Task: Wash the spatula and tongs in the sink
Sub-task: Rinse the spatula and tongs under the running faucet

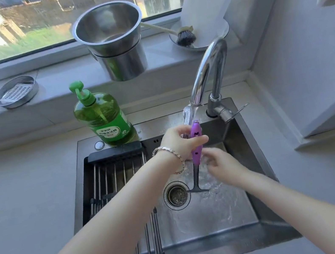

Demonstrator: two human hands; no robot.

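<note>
Over the sink (244, 135), under the tap (208, 70), the spatula (196, 155) runs 12 to 6 o'clock, blade by the drain (176, 195), the left hand (178, 145) gripping its handle from 9 o'clock, the right hand (219, 162) touching from 4 o'clock, grip unclear.

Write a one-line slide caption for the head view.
Left hand holds a purple-handled spatula under the running faucet; right hand touches it.

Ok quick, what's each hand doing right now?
Left hand: closed, holding the spatula.
Right hand: at the spatula, open or closed cannot be told.
</note>
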